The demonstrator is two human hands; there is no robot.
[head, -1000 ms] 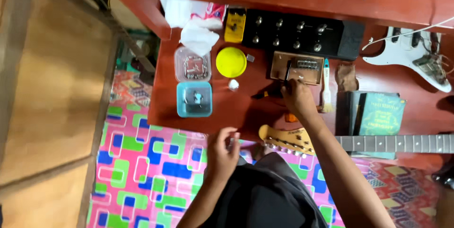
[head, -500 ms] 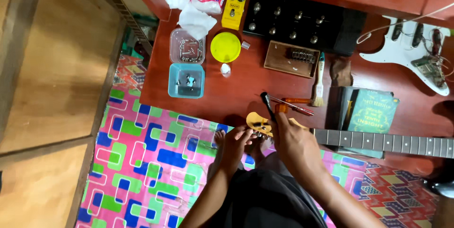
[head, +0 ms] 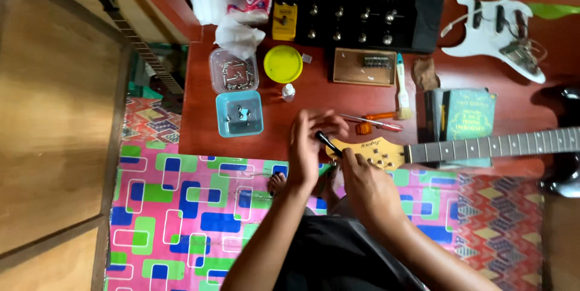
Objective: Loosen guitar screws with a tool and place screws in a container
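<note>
A guitar neck lies across the red table, its pale headstock [head: 371, 149] at the front edge and the fretboard [head: 495, 144] running right. My right hand [head: 362, 179] grips a black-handled screwdriver [head: 328, 143] at the headstock's left end. My left hand [head: 311, 143] hovers over the tool's tip with fingers curled; whether it touches the tool is unclear.
On the red table [head: 314, 95] stand a blue tub [head: 239, 113] and a clear tub [head: 232, 71] of screws, a yellow lid [head: 283, 64], a small bottle [head: 289, 92], an orange screwdriver [head: 371, 121], a brush [head: 402, 89], a black pedal board [head: 362, 19], a white pickguard [head: 501, 34] and a book [head: 470, 113]. A patterned mat [head: 187, 224] lies below.
My right hand came back from the brown box on the table with the black screwdriver and now holds it at the headstock. My left hand rose from the table edge to meet it.
</note>
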